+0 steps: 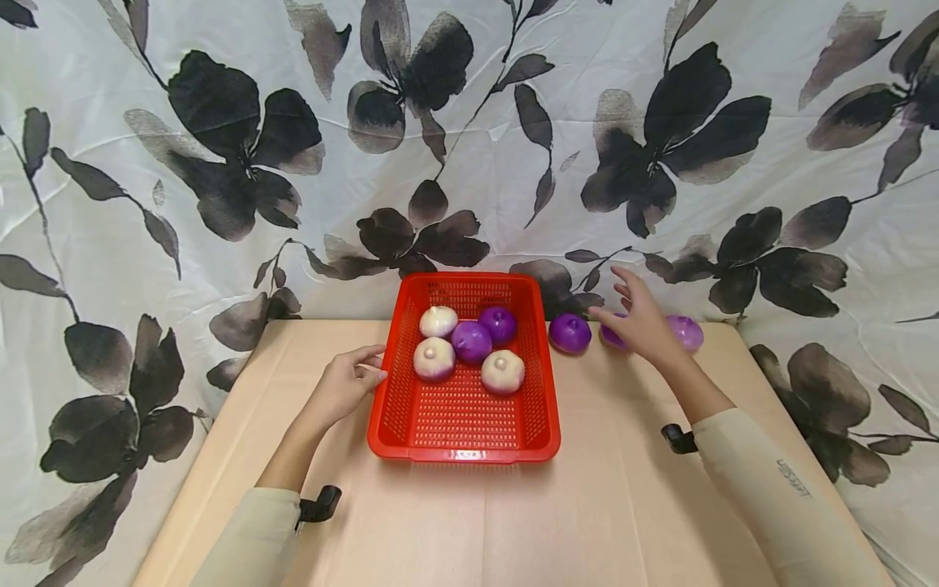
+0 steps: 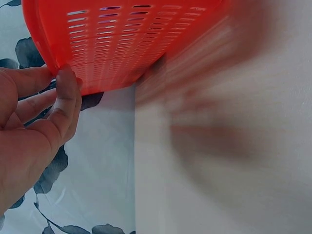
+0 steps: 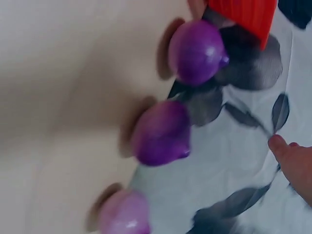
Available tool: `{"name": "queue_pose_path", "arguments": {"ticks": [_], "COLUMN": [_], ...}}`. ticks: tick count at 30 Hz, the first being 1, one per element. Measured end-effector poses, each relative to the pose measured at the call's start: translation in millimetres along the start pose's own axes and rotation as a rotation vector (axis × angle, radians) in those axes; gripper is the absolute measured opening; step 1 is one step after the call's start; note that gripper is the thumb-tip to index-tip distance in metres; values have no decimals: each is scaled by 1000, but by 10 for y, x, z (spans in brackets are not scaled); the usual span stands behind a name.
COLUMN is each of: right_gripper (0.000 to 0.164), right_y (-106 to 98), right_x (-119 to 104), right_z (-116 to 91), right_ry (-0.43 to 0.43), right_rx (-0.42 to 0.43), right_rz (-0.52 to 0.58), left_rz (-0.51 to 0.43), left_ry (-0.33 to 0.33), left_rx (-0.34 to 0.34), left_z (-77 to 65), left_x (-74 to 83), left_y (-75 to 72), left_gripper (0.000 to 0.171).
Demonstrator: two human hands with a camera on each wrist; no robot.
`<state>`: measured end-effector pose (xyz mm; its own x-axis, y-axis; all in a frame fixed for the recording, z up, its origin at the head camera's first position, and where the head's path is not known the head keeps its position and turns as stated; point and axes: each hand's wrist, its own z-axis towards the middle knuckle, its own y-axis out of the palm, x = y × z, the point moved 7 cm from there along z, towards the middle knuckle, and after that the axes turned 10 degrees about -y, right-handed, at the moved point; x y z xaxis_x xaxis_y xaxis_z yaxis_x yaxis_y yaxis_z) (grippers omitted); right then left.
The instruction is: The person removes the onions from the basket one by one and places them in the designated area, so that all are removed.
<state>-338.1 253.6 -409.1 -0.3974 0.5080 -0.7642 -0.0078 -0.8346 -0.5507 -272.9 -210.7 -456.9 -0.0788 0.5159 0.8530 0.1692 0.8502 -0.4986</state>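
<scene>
Left fingers look to be pinching rim of basket point(image 1: 464, 424); left hand point(image 1: 348, 383) grip seems light, so a bump could skew it. Right hand point(image 1: 637, 318) fingers spread, holding nothing. Loose onions point(image 3: 162, 133) near them, right at table point(image 1: 477, 522) edge. Round things, so clumsy nudge could roll one off toward cloth point(image 1: 513, 163).

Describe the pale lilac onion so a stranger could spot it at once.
Start at the red basket on the table and look right, along the table's far edge. First sits a dark purple onion, then another dark onion, partly hidden by the right hand in the head view. Last comes the pale lilac onion, clearly lighter than the other two.
</scene>
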Motion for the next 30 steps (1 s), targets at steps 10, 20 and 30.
{"name": "queue_pose_path", "arguments": {"ticks": [10, 20, 30], "right_gripper": [87, 84, 82], "right_y": [558, 1008, 1480], "right_x": [-487, -754, -804], "right_z": [384, 771, 919], "right_ry": [-36, -108, -88], "right_rx": [-224, -328, -430], "right_rz": [27, -7, -58], "left_rz": [-2, 14, 16], "left_ry": [-3, 0, -7], "left_rx": [10, 14, 18], "left_z": [1, 16, 17], "left_x": [-7, -20, -23], "left_y": [-9, -3, -8], "left_gripper": [50, 49, 49]}}
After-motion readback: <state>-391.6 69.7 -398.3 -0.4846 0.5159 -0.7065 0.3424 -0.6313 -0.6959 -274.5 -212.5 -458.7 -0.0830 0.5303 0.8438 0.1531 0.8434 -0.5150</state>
